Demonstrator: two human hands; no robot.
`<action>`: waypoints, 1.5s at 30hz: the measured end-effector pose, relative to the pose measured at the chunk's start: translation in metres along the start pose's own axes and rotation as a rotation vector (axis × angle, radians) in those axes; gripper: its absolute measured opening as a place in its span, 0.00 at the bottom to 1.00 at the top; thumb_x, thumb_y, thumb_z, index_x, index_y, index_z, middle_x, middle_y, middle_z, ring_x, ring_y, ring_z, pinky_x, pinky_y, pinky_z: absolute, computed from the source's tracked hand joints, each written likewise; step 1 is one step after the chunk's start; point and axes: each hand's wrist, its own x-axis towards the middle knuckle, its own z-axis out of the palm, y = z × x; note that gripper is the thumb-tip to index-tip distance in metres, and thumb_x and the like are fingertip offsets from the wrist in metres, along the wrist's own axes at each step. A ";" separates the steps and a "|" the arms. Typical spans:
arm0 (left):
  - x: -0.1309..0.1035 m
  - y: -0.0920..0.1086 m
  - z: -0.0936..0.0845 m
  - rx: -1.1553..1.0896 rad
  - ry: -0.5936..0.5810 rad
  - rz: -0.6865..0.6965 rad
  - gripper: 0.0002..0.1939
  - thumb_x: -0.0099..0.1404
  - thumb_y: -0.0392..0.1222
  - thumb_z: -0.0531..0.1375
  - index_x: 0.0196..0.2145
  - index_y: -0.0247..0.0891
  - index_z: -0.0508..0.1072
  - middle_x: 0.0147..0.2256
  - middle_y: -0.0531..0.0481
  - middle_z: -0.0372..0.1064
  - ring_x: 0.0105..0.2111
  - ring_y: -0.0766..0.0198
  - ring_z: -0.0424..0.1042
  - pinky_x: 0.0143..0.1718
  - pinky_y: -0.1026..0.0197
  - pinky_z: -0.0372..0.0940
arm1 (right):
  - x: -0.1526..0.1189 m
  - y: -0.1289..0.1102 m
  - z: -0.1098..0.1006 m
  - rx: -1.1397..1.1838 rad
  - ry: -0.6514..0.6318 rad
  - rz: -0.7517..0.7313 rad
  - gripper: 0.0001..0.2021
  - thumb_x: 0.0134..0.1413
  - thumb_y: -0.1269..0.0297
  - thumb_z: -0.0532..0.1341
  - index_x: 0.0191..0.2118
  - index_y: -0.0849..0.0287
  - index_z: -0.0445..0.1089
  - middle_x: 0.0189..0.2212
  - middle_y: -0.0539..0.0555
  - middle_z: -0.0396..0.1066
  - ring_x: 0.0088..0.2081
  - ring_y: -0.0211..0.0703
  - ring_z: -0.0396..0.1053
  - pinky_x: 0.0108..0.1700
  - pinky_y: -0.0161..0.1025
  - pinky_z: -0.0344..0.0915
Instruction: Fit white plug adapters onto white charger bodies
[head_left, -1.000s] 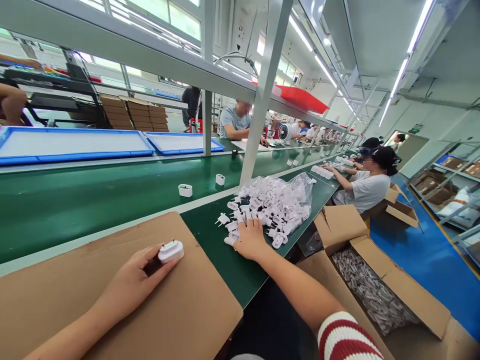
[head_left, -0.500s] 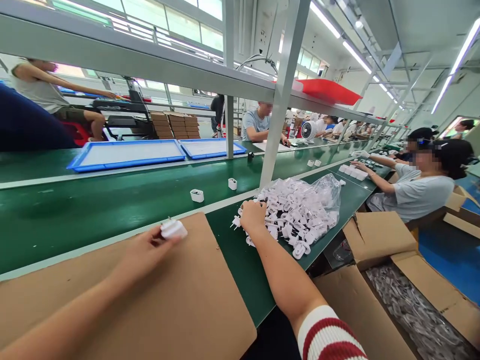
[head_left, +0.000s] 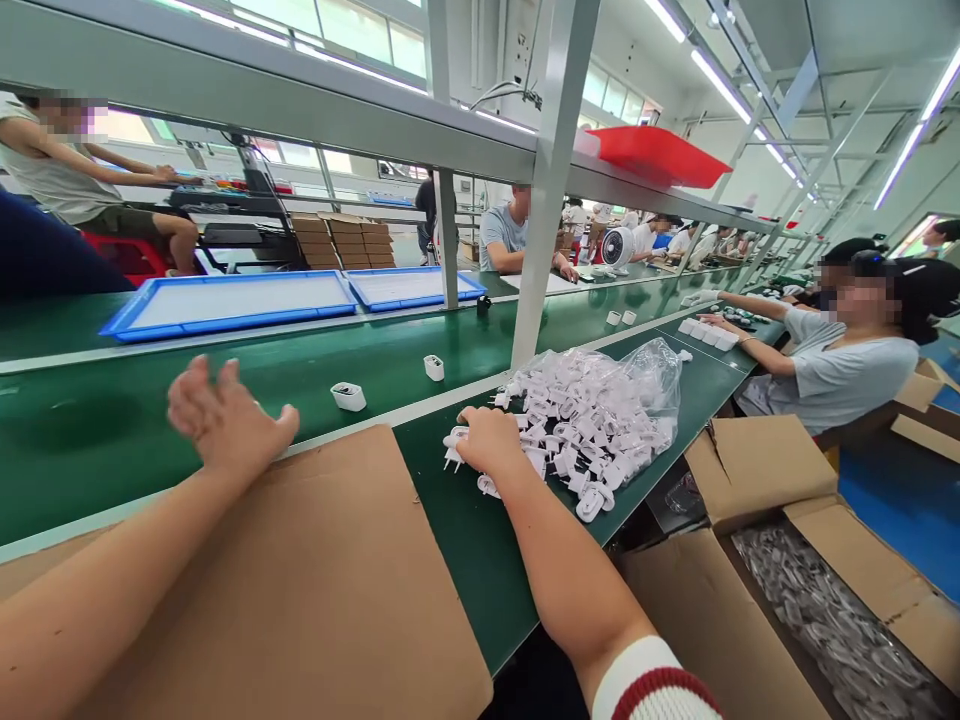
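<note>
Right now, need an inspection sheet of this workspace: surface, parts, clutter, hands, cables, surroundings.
Surface: green bench, partly under cardboard
Job's things: white plugs heaped with clear bag; white housings on belt
Clutter: red tray on shelf; open carton beside bench
Left hand: open over belt, nothing seen in it
Right hand: at plugs' left edge, grip unclear
Cables: some overhead near post
Surroundings: co-workers along bench; blue trays beyond belt

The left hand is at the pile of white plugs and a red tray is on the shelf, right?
No, the hand is wrong: the head view shows the right hand at the pile of white plugs, and the left hand open, away from it. A red tray is on the shelf.
</note>
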 end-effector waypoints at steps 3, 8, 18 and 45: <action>0.009 0.022 0.008 0.041 -0.080 0.090 0.42 0.72 0.48 0.57 0.75 0.28 0.47 0.79 0.30 0.33 0.78 0.33 0.31 0.76 0.31 0.39 | 0.001 -0.001 0.001 0.003 -0.080 0.007 0.10 0.68 0.57 0.64 0.48 0.54 0.79 0.48 0.56 0.81 0.54 0.54 0.77 0.56 0.48 0.63; 0.024 0.028 0.016 0.031 -0.285 0.066 0.30 0.77 0.50 0.48 0.67 0.27 0.66 0.67 0.32 0.63 0.66 0.39 0.65 0.71 0.41 0.55 | -0.001 0.000 0.005 0.237 0.054 -0.051 0.10 0.62 0.60 0.70 0.47 0.55 0.76 0.54 0.55 0.74 0.47 0.45 0.76 0.52 0.43 0.68; -0.101 0.040 -0.010 -0.401 -0.219 0.069 0.31 0.67 0.70 0.60 0.51 0.42 0.79 0.54 0.43 0.74 0.51 0.49 0.74 0.52 0.55 0.71 | -0.010 -0.009 0.016 1.105 -0.305 -0.097 0.29 0.31 0.63 0.83 0.44 0.57 0.78 0.38 0.52 0.80 0.38 0.45 0.78 0.39 0.39 0.75; -0.152 0.039 0.003 -0.704 -0.332 0.127 0.21 0.63 0.63 0.62 0.34 0.41 0.80 0.36 0.48 0.73 0.39 0.55 0.73 0.39 0.58 0.67 | -0.051 -0.060 0.041 0.273 0.049 -0.714 0.18 0.61 0.78 0.61 0.54 0.57 0.78 0.47 0.59 0.75 0.51 0.48 0.74 0.54 0.42 0.74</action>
